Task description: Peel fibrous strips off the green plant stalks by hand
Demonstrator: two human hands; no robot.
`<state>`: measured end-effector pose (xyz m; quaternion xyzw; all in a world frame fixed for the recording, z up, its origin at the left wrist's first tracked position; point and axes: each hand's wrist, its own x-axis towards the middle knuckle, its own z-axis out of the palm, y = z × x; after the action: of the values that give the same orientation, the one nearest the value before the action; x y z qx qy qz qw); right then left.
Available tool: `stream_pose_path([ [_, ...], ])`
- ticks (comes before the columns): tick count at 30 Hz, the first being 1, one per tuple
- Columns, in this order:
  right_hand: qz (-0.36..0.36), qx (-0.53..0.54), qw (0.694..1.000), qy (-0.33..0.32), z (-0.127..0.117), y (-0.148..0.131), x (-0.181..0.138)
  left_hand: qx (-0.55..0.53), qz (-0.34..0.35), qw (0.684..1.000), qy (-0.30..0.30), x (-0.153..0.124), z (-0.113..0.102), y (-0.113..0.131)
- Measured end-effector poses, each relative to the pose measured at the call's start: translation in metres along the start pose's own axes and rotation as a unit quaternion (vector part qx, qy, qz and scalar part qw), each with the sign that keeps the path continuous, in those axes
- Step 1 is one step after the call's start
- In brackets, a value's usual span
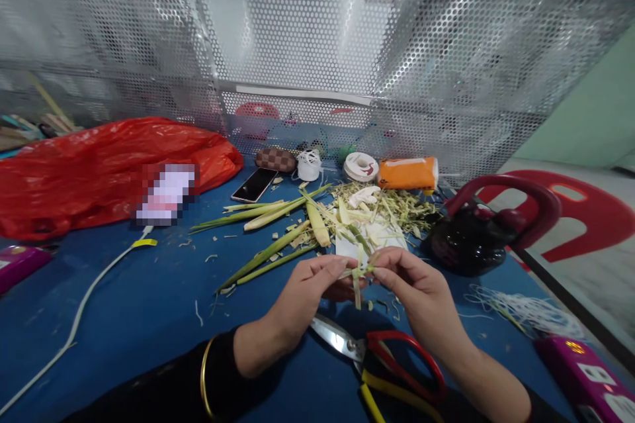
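Observation:
My left hand (310, 284) pinches a small cross of folded pale green leaf strips (357, 277) between thumb and fingers. From the other side, my right hand (419, 281) grips the same piece by its right end. Just below them on the blue table lie scissors (342, 340) with red handles, partly under my right forearm. A yellow-handled tool (391, 396) is beside the scissors, its far part hidden. Beyond my hands, long green leaf stalks (278, 251) and a heap of leaf scraps (407, 208) surround a white sheet (384, 234).
A dark kettle (466, 237) stands right, near white string (530, 310) and a purple box (585, 370). Left are a red plastic bag (99, 171), a phone on a cable (166, 194) and another phone (254, 185). Behind, a ribbon spool (360, 167) and orange pack (407, 173) face a perforated metal screen (297, 32).

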<state>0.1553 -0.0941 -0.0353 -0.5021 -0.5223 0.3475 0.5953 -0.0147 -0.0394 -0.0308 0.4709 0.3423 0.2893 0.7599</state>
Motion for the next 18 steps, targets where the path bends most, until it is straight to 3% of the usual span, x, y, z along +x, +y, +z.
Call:
stream_pose_path([
  [18, -0.01, 0.004, 0.999, -0.032, 0.0033, 0.0012, -0.0018, -0.048, -0.099, 0.994, 0.003, 0.0033, -0.002, -0.0024],
])
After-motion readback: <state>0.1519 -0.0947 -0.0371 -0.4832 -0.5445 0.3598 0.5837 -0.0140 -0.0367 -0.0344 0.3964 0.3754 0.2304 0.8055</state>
